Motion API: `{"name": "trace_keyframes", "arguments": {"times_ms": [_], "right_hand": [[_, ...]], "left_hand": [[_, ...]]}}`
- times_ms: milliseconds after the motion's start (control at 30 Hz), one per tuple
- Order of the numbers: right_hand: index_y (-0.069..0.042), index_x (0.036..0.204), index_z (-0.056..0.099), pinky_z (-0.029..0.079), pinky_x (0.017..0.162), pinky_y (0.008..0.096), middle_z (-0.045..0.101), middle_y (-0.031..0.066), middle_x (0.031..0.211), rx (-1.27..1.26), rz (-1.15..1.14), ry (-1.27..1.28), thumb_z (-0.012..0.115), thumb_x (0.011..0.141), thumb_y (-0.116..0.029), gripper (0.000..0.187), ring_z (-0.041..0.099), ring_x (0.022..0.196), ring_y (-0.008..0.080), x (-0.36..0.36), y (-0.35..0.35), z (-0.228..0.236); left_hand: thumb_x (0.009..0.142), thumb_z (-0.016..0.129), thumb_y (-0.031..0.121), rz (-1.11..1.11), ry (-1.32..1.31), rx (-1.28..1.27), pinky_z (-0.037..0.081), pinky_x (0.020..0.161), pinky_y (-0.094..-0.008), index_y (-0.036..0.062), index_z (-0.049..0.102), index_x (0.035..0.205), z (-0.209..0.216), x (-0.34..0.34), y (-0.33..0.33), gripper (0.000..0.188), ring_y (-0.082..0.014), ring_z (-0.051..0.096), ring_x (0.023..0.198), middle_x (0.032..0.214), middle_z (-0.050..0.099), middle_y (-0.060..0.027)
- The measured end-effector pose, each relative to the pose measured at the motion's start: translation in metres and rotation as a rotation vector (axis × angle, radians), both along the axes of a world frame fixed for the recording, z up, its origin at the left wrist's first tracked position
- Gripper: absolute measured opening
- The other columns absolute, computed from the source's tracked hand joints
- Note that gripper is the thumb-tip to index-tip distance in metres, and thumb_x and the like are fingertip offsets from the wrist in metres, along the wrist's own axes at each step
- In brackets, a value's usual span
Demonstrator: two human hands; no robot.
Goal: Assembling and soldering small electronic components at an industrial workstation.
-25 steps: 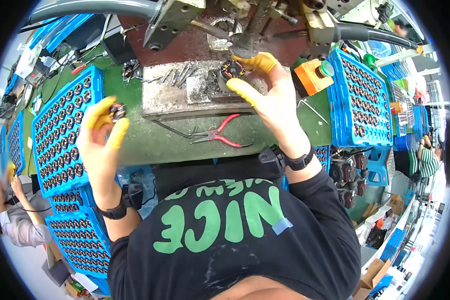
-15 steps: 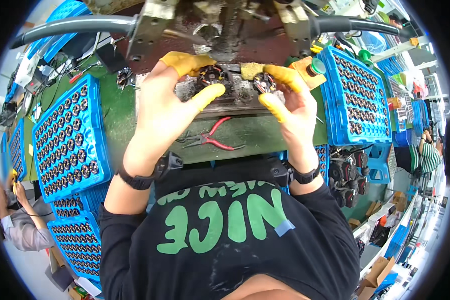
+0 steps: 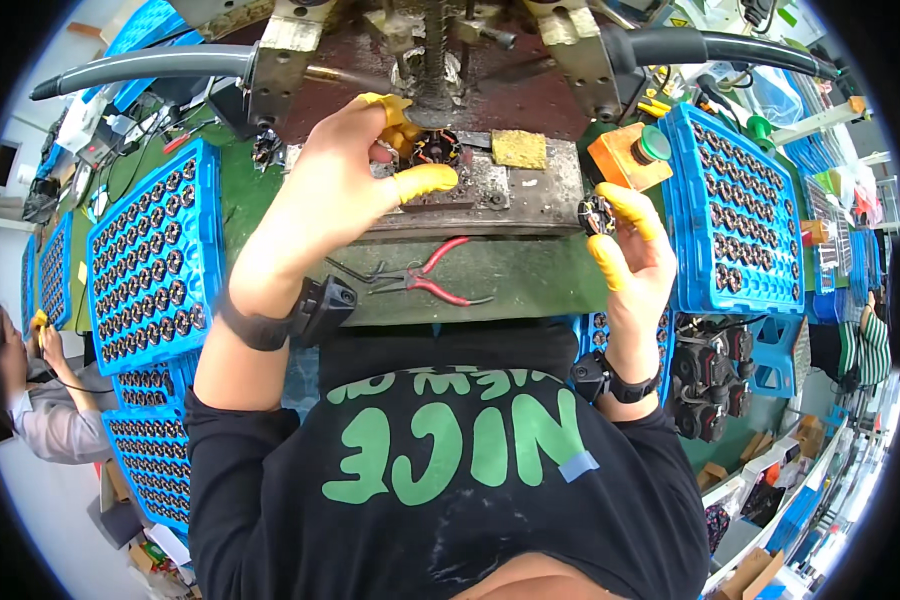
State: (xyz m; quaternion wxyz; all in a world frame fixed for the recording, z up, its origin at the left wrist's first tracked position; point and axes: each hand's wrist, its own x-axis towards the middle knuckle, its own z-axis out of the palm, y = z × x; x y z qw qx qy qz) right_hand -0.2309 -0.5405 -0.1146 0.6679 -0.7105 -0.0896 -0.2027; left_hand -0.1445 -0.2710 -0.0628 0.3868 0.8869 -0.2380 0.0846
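dark ringed part [image 3: 436, 148], orange-red flecks, round face showing, at metal block [image 3: 562, 192] | second dark round part [image 3: 596, 215], tilted, pinched in right hand's [image 3: 644, 252] fingertips

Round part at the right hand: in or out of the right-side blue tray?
Out: the right hand holds the round part between thumb and finger, left of the blue tray.

Large green letters [image 3: 482, 440] stand upside down on the shirt [image 3: 370, 540], below both hands' fingers [image 3: 635, 208], a smaller row partly folded above; beyond the right fingers, a yellow warning sign [image 3: 680, 21].
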Motion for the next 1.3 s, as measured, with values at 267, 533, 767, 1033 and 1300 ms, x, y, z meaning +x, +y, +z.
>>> {"name": "trace_keyframes", "arguments": {"times_ms": [267, 533, 767, 1033, 1300], "right_hand": [[-0.002, 0.116, 0.060, 0.042, 0.091, 0.0296, 0.060, 0.0075, 0.114, -0.015, -0.042, 0.015, 0.076, 0.073, -0.004, 0.046, 0.056, 0.104, 0.0164, -0.005, -0.008, -0.004], [0.000, 0.118, 0.058, 0.042, 0.097, 0.0339, 0.060, 0.0115, 0.119, -0.460, -0.423, -0.244, 0.076, 0.076, -0.003, 0.046, 0.056, 0.110, 0.0225, 0.012, -0.026, -0.007], [-0.002, 0.123, 0.054, 0.040, 0.100, 0.0337, 0.059, 0.0120, 0.123, -0.630, -0.518, -0.247, 0.070, 0.083, -0.007, 0.043, 0.055, 0.114, 0.0239, 0.027, -0.038, -0.002], [-0.001, 0.126, 0.051, 0.039, 0.101, 0.0331, 0.057, 0.0123, 0.126, -0.683, -0.424, -0.170, 0.063, 0.090, -0.010, 0.039, 0.054, 0.117, 0.0236, 0.036, -0.039, -0.004], [0.001, 0.129, 0.049, 0.039, 0.102, 0.0332, 0.056, 0.0137, 0.128, -0.779, -0.437, -0.170, 0.060, 0.092, -0.014, 0.041, 0.053, 0.118, 0.0228, 0.028, -0.042, -0.009]], "left_hand": [[0.072, 0.080, 0.025, 0.006, 0.123, 0.118, 0.047, 0.081, -0.0299, 0.0019, 0.062, 0.112, 0.006, -0.006, -0.003, 0.049, -0.0176, 0.061, 0.097, 0.107, 0.065, -0.0096], [0.071, 0.077, 0.021, -0.011, -0.299, -0.066, 0.048, 0.084, -0.0388, 0.0070, 0.069, 0.101, -0.017, -0.016, -0.016, 0.034, -0.0334, 0.057, 0.096, 0.099, 0.059, -0.0161], [0.070, 0.078, 0.019, 0.048, -0.126, -0.201, 0.048, 0.083, -0.0354, 0.0051, 0.057, 0.119, -0.022, -0.020, -0.013, 0.055, -0.0271, 0.059, 0.097, 0.103, 0.061, -0.0124], [0.075, 0.076, 0.012, 0.253, -0.122, -0.180, 0.046, 0.083, -0.0293, 0.0052, 0.058, 0.117, -0.012, -0.051, 0.068, 0.046, -0.0198, 0.060, 0.101, 0.109, 0.065, -0.0070], [0.076, 0.073, 0.006, 0.752, -0.099, 0.178, 0.048, 0.083, -0.0329, 0.0019, 0.066, 0.099, -0.020, -0.125, 0.200, 0.024, -0.0252, 0.064, 0.093, 0.096, 0.067, -0.0114]]}}
